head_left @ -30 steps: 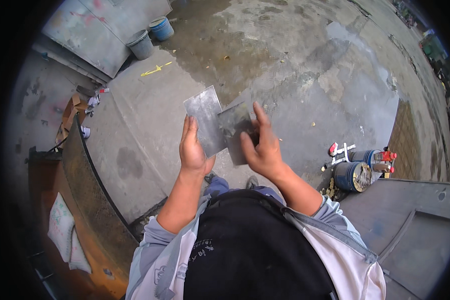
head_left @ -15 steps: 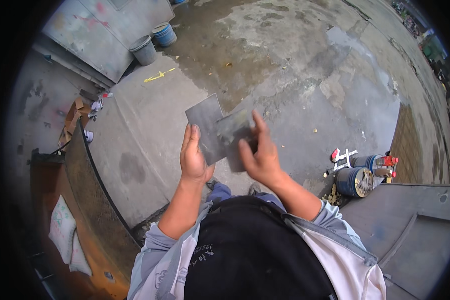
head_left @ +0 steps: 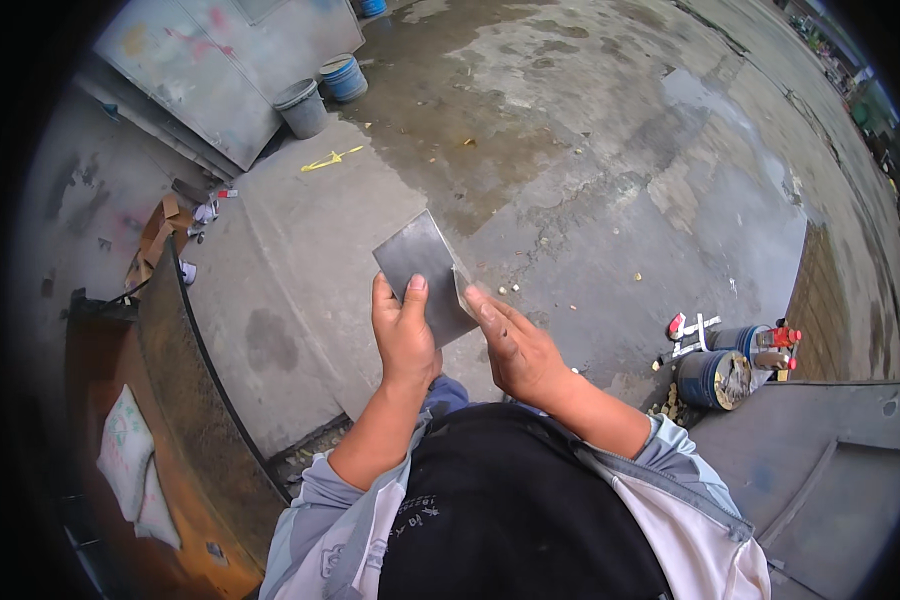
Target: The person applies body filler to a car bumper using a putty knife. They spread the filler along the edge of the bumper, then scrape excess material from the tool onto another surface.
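My left hand (head_left: 403, 335) is closed on a thin, dark grey rectangular plate (head_left: 415, 255), its thumb lying across the near part of the flat face. Close on the right, my right hand (head_left: 526, 358) pinches a second thin plate (head_left: 459, 284), turned nearly edge-on so only a narrow strip shows. A pale smear marks this strip. The two plates meet or overlap along the first one's right side; I cannot tell whether they touch. Both are held up in front of my body, above the concrete floor. The right fingertips partly hide the second plate.
A lidless grey bucket (head_left: 301, 107) and a blue bucket (head_left: 343, 78) stand by a metal panel at the far left. Blue pails (head_left: 712, 380) with bottles stand at right beside a grey panel (head_left: 820, 470). A rusty curved metal piece (head_left: 195, 380) rises at left.
The right hand's plate has turned from showing its smeared face to nearly edge-on, and that hand has moved slightly down. The left hand still holds its plate.
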{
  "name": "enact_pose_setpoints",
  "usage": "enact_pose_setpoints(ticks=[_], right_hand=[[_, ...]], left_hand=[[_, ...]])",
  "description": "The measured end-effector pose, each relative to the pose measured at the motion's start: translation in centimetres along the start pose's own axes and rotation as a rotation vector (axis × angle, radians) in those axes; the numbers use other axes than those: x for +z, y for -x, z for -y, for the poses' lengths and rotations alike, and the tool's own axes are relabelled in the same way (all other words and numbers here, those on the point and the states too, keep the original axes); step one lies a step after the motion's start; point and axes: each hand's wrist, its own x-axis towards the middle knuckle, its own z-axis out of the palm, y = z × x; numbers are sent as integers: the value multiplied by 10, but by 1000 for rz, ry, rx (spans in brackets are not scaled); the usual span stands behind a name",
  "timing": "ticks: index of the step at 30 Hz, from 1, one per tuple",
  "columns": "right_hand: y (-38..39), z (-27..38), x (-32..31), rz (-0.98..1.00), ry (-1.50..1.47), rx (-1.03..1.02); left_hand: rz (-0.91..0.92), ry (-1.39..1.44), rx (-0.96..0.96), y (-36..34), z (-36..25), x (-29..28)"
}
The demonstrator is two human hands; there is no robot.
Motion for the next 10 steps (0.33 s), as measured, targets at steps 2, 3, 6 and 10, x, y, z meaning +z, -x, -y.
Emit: enact_pose_setpoints(ticks=[2,3,6,10], right_hand=[[13,5,-5,136,23,27],[18,7,-7,207,37,44],[25,10,-9,203,106,-27],[65,-4,-6,472,101,180]], left_hand=[[8,7,-40,7,2,-8],[-3,7,-47,9,7,-13],[-40,16,-52,12,11,-23],[37,102,9,1,-17,-18]])
